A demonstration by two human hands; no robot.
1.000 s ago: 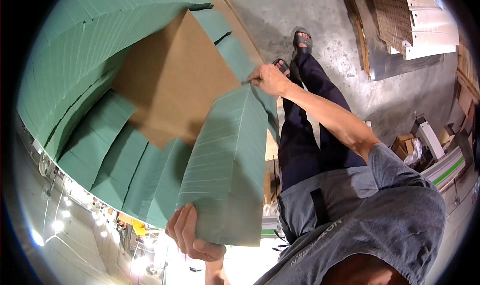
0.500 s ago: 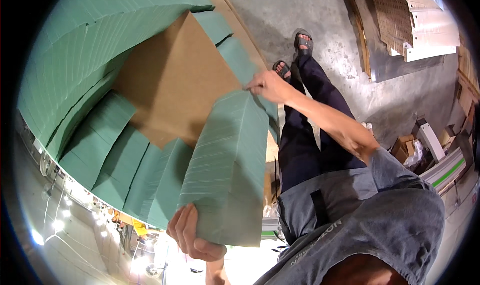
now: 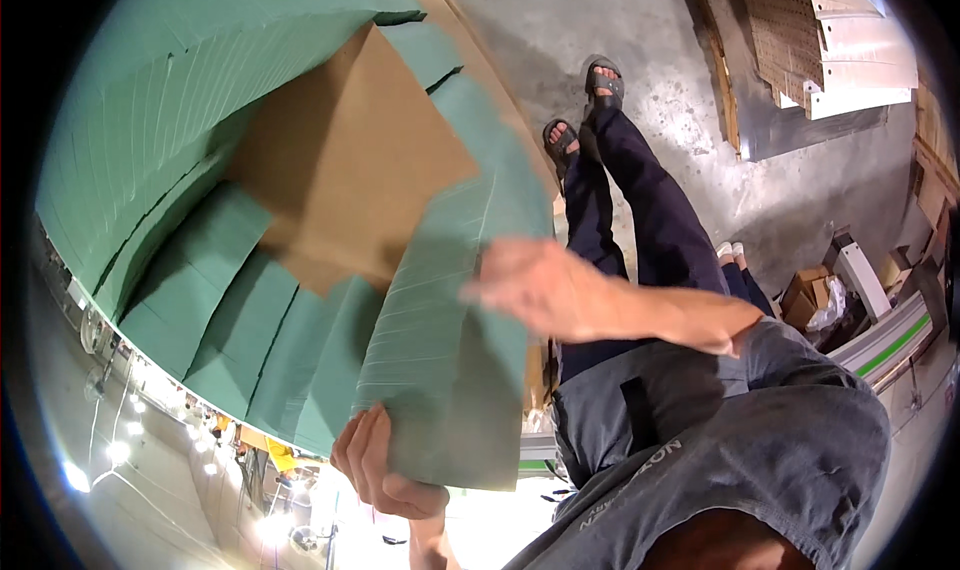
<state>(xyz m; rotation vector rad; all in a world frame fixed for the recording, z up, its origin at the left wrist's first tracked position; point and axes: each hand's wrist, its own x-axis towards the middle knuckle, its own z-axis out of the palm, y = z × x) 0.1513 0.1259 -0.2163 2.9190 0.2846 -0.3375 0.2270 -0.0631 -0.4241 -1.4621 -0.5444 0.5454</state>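
From my remote place, I see the left hand [image 3: 385, 470] with its fingers curled around the near corner of the green stack [image 3: 430, 390], holding it there. This stack extends away from these fingers, its side under the right hand [image 3: 540, 285]. The right fingers are blurred, so I cannot tell if they pinch or touch. Beyond the left fingers lie the brown board [image 3: 350, 160] and other green stacks [image 3: 215, 255].

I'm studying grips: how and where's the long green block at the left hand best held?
Probably grip the long green block by its near end, from the picture's lower left: that end is exposed; the left hand cups its corner.
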